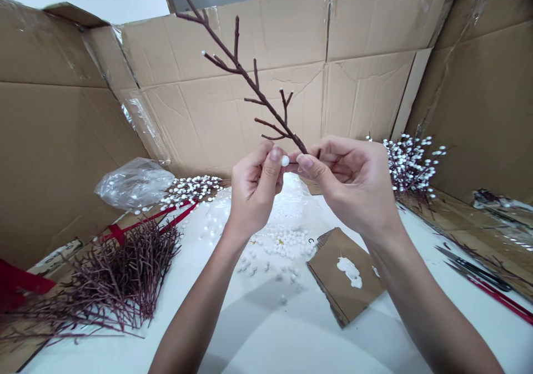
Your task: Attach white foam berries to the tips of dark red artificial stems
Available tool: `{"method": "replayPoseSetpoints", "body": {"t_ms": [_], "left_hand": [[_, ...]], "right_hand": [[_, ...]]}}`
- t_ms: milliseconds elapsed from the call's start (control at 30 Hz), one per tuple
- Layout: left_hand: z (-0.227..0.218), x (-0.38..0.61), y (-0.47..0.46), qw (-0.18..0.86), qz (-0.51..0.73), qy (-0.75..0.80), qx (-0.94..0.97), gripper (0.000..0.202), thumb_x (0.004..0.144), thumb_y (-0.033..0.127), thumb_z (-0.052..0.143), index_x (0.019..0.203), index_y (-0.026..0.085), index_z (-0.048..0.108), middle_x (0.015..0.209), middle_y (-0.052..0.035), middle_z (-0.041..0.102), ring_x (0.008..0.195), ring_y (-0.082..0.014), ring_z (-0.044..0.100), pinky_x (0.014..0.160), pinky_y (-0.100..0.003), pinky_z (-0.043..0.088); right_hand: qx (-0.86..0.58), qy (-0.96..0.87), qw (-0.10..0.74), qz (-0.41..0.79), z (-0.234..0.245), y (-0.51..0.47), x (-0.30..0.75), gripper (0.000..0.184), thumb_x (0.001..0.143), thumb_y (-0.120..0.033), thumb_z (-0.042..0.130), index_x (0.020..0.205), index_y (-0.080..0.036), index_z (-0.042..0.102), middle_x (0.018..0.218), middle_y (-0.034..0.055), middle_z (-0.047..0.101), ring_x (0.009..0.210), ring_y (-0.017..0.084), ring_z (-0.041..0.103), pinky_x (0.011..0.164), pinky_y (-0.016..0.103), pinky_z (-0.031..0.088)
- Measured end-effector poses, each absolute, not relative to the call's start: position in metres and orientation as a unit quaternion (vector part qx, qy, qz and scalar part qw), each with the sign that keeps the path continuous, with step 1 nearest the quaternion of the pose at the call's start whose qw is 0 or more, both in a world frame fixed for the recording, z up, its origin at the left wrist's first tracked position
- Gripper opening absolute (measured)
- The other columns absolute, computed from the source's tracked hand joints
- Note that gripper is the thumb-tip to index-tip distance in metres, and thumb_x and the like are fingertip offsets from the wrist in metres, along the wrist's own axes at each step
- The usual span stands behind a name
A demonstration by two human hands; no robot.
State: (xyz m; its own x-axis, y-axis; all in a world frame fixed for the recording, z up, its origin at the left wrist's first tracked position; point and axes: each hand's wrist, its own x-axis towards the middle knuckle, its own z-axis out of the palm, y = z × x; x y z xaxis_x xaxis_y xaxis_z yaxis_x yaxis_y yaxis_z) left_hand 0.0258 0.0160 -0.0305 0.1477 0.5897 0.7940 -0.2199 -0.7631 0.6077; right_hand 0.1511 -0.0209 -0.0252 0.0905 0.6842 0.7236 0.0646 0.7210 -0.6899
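Between the thumb and fingers of my left hand [259, 188] is a small white berry [285, 161], pinched near my right fingertips. My right hand [360, 180] grips the lower end of a dark brown artificial branch [266, 101], which slants up and to the left with several short twigs. A few twig tips carry a white dab. Below my hands, loose white berries [287, 243] lie scattered on the white table. A piece of cardboard [333, 291] with a blob of white glue [350, 272] on it lies under my right forearm.
A heap of bare brown branches [120, 279] lies at the left, near a red ribbon [177, 217]. Finished white-berry branches [194, 188] and a clear plastic bag [135, 184] sit behind. More berried stems [412, 166] and scissors [478, 268] are at the right. Cardboard walls [258, 35] surround the table.
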Motion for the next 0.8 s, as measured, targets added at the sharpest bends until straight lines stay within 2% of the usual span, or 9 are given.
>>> {"method": "replayPoseSetpoints", "body": {"t_ms": [367,567,800], "left_hand": [[-0.0391,0.0366,0.0120,0.265,0.706,0.163,0.636,0.032,0.088,0.042,0.052,0.067,0.019,0.057,0.056,0.0039,0.041,0.044,-0.0066,0.036,0.043,-0.021,0.032],[-0.0378,0.0315,0.0116,0.233,0.686,0.170,0.668,0.028,0.091,0.037,0.050,0.071,0.020,0.060,0.055,0.0037,0.041,0.047,-0.0074,0.037,0.046,-0.022,0.031],[-0.0359,0.0268,0.0100,0.231,0.668,0.177,0.686,0.030,0.089,0.039,0.052,0.068,0.020,0.061,0.058,0.0020,0.045,0.047,-0.0076,0.036,0.046,-0.024,0.030]], "right_hand": [[-0.282,-0.611,0.703,0.231,-0.0263,-0.0229,0.1426,0.027,0.078,-0.037,0.068,0.062,-0.019,0.057,0.056,-0.0020,0.052,0.055,0.011,0.056,0.057,0.026,0.052],[-0.283,-0.621,0.696,0.223,-0.0264,-0.0232,0.1437,0.022,0.081,-0.025,0.066,0.062,-0.018,0.056,0.055,-0.0028,0.051,0.054,0.010,0.055,0.061,0.027,0.054],[-0.273,-0.620,0.695,0.241,-0.0270,-0.0208,0.1451,0.029,0.076,-0.041,0.069,0.061,-0.019,0.058,0.057,-0.0014,0.056,0.057,0.012,0.059,0.061,0.028,0.055]]}}
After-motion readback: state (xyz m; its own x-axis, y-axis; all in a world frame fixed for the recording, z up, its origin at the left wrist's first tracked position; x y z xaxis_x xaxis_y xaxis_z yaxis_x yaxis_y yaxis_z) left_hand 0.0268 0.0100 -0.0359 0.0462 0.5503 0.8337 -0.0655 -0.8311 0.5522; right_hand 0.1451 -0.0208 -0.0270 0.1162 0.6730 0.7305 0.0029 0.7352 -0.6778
